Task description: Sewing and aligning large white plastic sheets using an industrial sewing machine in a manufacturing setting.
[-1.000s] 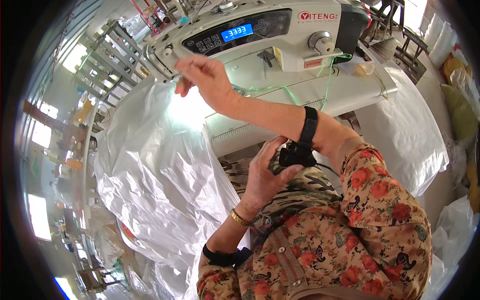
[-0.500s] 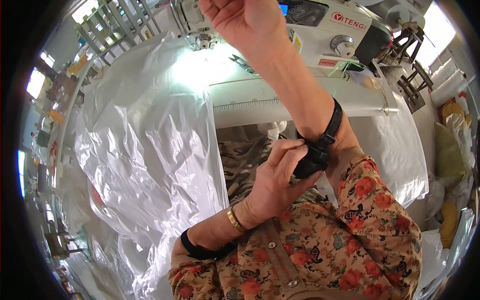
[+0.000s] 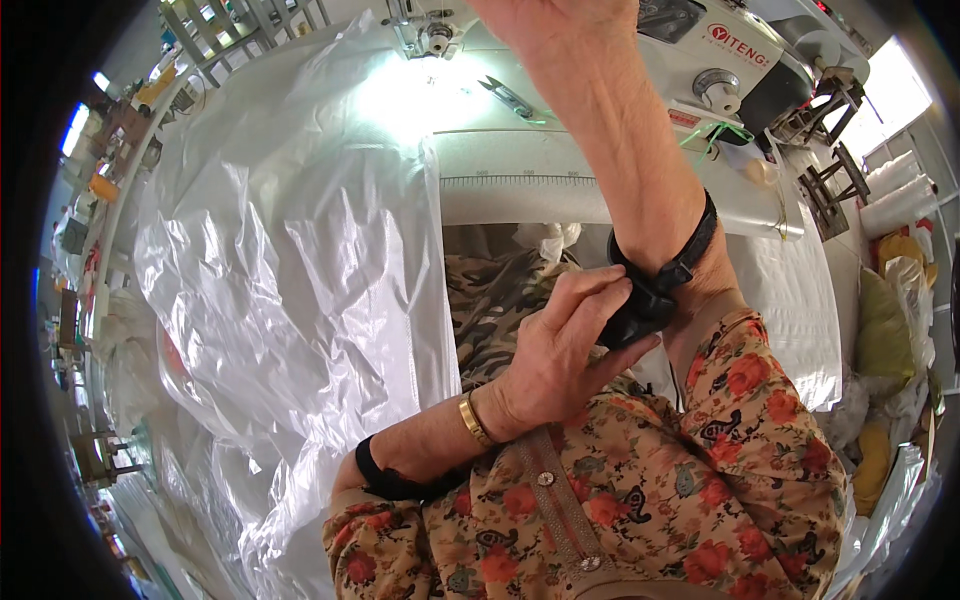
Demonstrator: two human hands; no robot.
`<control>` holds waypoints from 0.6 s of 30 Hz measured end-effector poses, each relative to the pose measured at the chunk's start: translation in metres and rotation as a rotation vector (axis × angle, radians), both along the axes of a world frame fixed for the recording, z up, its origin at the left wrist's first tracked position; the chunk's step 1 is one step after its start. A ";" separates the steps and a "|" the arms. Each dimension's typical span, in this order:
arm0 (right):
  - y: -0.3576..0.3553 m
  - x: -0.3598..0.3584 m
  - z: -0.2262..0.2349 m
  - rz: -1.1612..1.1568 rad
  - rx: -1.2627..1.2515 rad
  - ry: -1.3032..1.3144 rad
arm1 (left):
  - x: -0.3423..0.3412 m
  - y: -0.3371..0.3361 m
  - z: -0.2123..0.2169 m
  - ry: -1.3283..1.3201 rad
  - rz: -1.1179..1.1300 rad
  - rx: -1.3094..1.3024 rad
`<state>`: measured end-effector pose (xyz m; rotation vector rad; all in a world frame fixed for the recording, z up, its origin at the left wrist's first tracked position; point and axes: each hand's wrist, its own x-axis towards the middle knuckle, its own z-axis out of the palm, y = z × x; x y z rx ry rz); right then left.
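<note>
Currently, left hand [image 3: 560, 355]: half closed, thumb below and bent fingers above, gripping the rounded black device.
Rounded black device [image 3: 640, 312]: against the right forearm near the elbow, at a black fabric strap [image 3: 703, 235] looped round that arm.
Right hand [image 3: 560, 14]: cut off by the view's upper edge; its fingertips are out of sight, so I cannot tell how open they are or what they hold.
In the way: the right forearm crosses above the white sewing table [image 3: 500, 150], over its front edge, and hides part of the white sewing machine [image 3: 738, 62].
Crumpled silvery plastic sheet [image 3: 320, 290]: over the table's left part, hanging past its front edge.
Small metal thread snips [image 3: 512, 99]: on the table, between bright lamplight and forearm.
Bright green thread [image 3: 717, 132]: toward the table's right end, below the round pale dial [image 3: 717, 90].
Beyond the right end: a dark wooden stool [image 3: 828, 200] and white rolls [image 3: 895, 205].
</note>
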<state>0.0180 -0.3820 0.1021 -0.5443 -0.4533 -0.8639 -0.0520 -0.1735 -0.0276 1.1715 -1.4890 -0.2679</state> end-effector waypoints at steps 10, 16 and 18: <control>0.017 -0.012 0.012 -0.164 -0.157 -0.067 | 0.014 0.007 0.011 -0.033 -0.046 0.097; 0.019 -0.014 -0.009 -0.100 -0.137 0.018 | 0.051 0.024 0.016 0.248 -0.123 0.297; 0.023 -0.025 -0.038 -0.082 -0.149 0.202 | 0.078 0.029 0.022 0.831 -0.312 0.372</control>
